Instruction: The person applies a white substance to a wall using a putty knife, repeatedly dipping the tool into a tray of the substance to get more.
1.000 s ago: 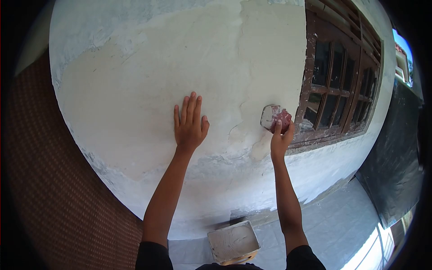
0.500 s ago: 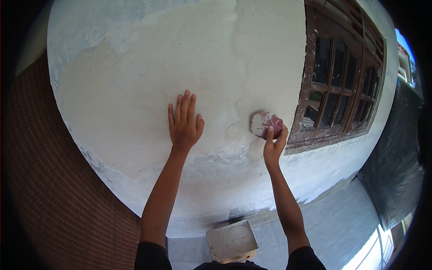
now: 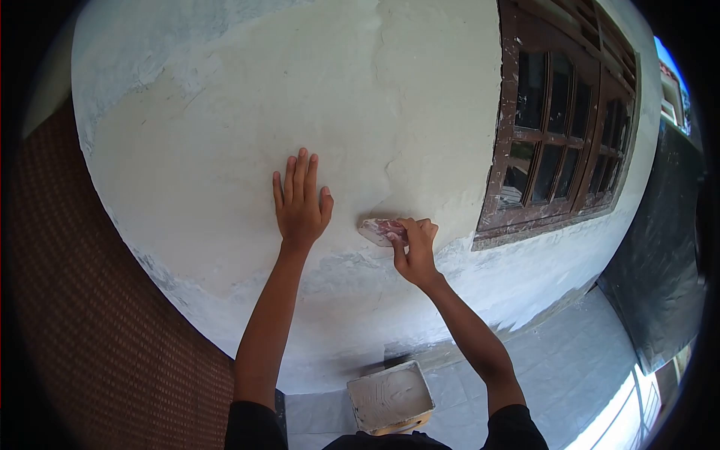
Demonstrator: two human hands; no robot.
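My left hand [image 3: 301,208] lies flat on the pale plastered wall [image 3: 217,172], fingers stretched out and holding nothing. My right hand [image 3: 417,251] grips a dark red putty scraper [image 3: 381,230], its face smeared with white putty. The scraper is tilted against the wall, to the right of my left hand and a little lower. Part of it is hidden behind my fingers. Smoother cream plaster covers the area around both hands, with a rough whitish band just beneath the scraper.
A rectangular container [image 3: 391,395] of pale putty stands at the wall's foot. To the right is a brown wooden window [image 3: 551,139] with glass panes. Grey sheeting [image 3: 517,375] covers the ground. A woven brown panel [image 3: 97,300] borders the left, and a dark sheet [image 3: 660,247] hangs far right.
My right hand has moved left and slightly down along the wall with the scraper, which is now tilted more edge-on. My left hand stays on the wall; the view has shifted slightly.
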